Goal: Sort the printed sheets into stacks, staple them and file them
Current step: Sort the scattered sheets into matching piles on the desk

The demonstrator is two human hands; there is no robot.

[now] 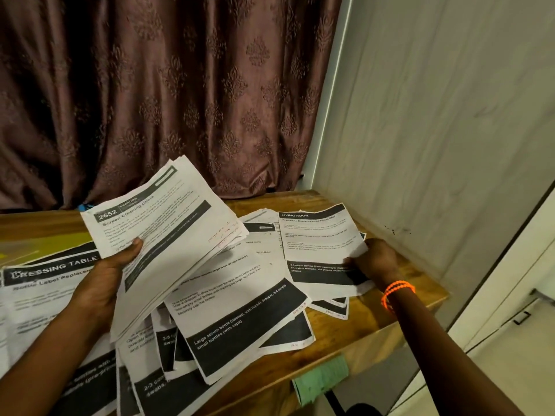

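Note:
My left hand (103,276) grips a thick bundle of printed sheets (168,223), raised above the table, thumb on the top page headed "2652 Screen Cleaning Check". My right hand (375,259) pinches the right edge of a sheet headed "LIVING ROOM" (318,235), which lies on a small stack at the right of the wooden table (399,298). Loose printed sheets (240,319) with black bands lie overlapped across the middle. A stack headed "DRESSING TABLE" (39,283) sits at the left. No stapler or file is in view.
A brown patterned curtain (165,94) hangs behind the table. A pale wall (435,130) closes the right side. A green cloth (321,379) hangs off the table's front right edge. An orange bracelet (396,291) circles my right wrist.

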